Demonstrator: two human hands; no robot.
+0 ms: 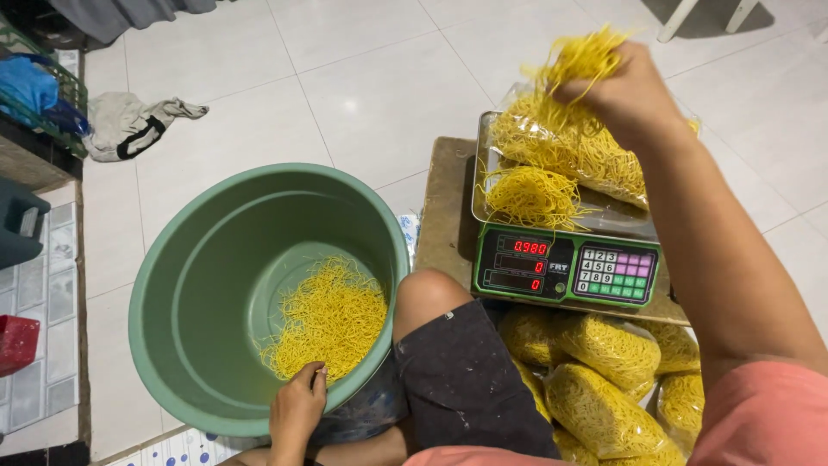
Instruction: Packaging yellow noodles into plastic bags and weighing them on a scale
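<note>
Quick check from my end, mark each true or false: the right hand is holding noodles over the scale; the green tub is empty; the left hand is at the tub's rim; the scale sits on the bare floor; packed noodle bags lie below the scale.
1. The right hand holds noodles over the scale. True.
2. The green tub is empty. False: loose yellow noodles lie in its bottom.
3. The left hand is at the tub's rim. True: its fingers rest at the near edge.
4. The scale sits on the bare floor. False: it stands on a brown board.
5. Filled noodle bags lie on the near side of the scale. True.
</note>
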